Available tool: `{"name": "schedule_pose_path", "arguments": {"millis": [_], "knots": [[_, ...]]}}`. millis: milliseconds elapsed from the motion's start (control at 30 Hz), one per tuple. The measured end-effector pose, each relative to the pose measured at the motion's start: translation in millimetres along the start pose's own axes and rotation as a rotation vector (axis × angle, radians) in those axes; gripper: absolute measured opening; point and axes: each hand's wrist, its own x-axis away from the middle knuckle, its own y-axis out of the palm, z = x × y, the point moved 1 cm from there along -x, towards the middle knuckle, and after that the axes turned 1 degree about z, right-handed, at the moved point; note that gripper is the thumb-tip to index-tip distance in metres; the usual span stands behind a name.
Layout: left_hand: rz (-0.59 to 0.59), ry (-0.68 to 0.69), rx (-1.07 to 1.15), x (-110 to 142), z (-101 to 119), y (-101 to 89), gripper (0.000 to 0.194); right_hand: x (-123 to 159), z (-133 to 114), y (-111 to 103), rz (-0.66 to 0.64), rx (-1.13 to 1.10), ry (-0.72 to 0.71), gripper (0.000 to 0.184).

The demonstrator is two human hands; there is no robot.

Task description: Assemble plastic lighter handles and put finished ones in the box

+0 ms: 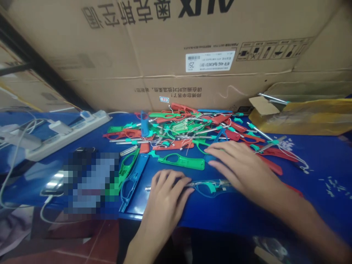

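A blue lighter-shaped plastic casing with a teal trigger and a metal tube lies near the front edge of the blue table. My left hand rests on its left end, fingers curled down on the tube. My right hand lies flat over its right part, fingers stretched toward the pile. A green casing sits just beyond my left hand. Behind it spreads a heap of red, green and blue casings with metal tubes and thin wires.
A large cardboard box walls off the back. A white power strip with plugs and cables lies at the left, a pixelated patch below it. A small open carton with metal tubes stands at the right. White scraps dot the table.
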Motion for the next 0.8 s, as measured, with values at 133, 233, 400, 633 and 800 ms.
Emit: {"name": "schedule_pose_path", "arguments": {"millis": [133, 233, 400, 633, 800], "knots": [[0.025, -0.007, -0.024, 0, 1, -0.1, 0.021, -28, 39, -2, -0.199, 0.006, -0.05, 0.038], [0.054, -0.009, -0.016, 2, 1, 0.3, 0.022, -27, 52, 6, -0.247, -0.011, -0.075, 0.034], [0.072, -0.029, 0.025, 4, -1, 1.8, 0.016, -15, 37, 13, -0.3, -0.029, -0.136, 0.042], [0.057, -0.039, 0.057, 3, -1, 1.5, 0.014, -19, 33, 19, -0.281, 0.22, -0.169, 0.058], [0.044, -0.062, 0.114, 4, -3, 2.1, 0.014, -31, 22, 3, -0.067, 0.151, -0.249, 0.029]]}}
